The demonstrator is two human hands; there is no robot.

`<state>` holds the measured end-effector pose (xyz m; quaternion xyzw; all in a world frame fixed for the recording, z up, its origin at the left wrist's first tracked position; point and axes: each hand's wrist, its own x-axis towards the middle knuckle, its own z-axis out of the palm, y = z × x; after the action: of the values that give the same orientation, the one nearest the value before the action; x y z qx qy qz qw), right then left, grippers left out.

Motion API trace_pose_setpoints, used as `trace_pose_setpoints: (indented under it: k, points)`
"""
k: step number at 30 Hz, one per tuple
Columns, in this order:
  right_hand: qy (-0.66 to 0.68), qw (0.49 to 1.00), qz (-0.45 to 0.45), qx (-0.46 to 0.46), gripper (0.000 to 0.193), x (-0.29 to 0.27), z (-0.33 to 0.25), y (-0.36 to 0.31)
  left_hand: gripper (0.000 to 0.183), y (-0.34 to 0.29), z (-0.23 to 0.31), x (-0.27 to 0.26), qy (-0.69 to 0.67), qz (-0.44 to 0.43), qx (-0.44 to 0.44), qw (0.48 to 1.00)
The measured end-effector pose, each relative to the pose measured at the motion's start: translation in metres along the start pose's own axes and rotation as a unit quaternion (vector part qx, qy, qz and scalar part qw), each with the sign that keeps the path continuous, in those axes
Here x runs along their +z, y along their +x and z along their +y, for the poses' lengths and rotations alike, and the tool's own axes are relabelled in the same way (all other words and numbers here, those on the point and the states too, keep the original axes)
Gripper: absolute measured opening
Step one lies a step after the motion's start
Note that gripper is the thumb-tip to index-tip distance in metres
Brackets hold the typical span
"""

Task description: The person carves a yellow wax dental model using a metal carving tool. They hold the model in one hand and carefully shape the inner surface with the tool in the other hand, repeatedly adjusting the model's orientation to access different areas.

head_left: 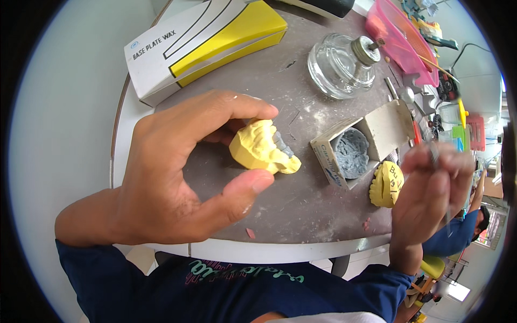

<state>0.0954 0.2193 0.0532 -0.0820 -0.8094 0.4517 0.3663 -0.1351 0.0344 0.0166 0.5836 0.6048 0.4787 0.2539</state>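
L hand raised above the worktop, palm side to camera. Fingers and thumb clamped on a yellow dental cast; index over the top, thumb tip just below its lower edge. Cast has a grey strip along its R side. Cast held off the worktop, approx. centre of view.

R hand at R edge, motion-blurred. Fingers together, pinched on a thin metal instrument; tip type can't be made out. R hand well apart from the cast.

Second yellow cast lies on worktop just L of R hand, dark marks on its face. Small open cardboard box beside it, w/ grey ridged lump inside. Glass spirit lamp w/ metal cap behind the box. White-and-yellow flat carton at far L of worktop. Pink tray far R, tools near it. Worktop dark, dusted w/ white powder, a few pink scraps near front edge.

Another person in blue at far R, low in view.
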Motion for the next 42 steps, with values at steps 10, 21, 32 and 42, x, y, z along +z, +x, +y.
trace_pose_setpoints:
  k: [10,21,32,42]
  points:
    - [0.001,0.989,-0.147,-0.024,0.025,0.023,0.015,-0.020,0.054,0.000,-0.007,0.000,-0.001,0.005,0.011,1.000]
    - [-0.049,0.988,-0.142,-0.029,0.030,0.027,0.008,-0.022,0.056,-0.001,-0.011,-0.003,0.033,-0.009,0.065,0.997]
    - [-0.091,0.987,-0.120,-0.059,0.033,0.034,0.010,-0.023,0.058,-0.002,-0.014,-0.002,0.042,-0.012,0.096,0.994]
    - [-0.089,0.987,-0.118,-0.058,0.030,0.037,0.011,-0.022,0.059,-0.002,-0.020,-0.001,0.046,-0.008,0.120,0.992]
